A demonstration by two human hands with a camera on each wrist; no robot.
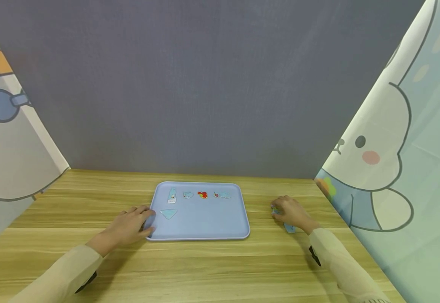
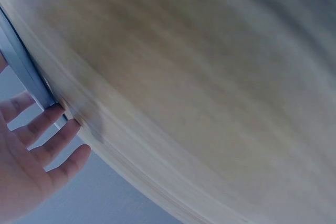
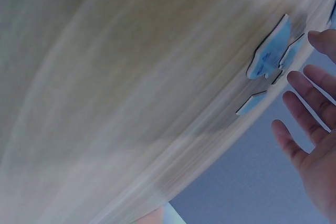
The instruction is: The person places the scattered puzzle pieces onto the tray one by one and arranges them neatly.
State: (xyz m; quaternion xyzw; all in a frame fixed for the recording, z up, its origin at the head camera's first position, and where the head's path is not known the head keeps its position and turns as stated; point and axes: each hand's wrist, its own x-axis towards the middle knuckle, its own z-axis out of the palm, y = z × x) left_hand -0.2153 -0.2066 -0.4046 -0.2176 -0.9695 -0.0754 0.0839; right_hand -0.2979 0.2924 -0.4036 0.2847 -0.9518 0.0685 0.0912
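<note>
Cream fabric sleeves (image 1: pixel 62 273) lie closest, and look at the bare right hand (image 1: pixel 292 213): fingers loose and parted, gripping nothing, over flat light-blue card-like pieces (image 1: pixel 289 228) on the striped wooden table (image 1: pixel 220 271)! One peeks out at the fingertips, another at the hand's near side; contact, can't tell. They lie right of the pale-blue rectangular plastic tray (image 1: pixel 212 223), the right hand far nearer, while the bare left hand (image 1: pixel 129 226) rests relaxed fingers on its left rim

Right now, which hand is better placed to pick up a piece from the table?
Probably the right hand: it is close to the blue pieces on the table, while the left hand touches the left edge of the tray, farther from them.
</note>
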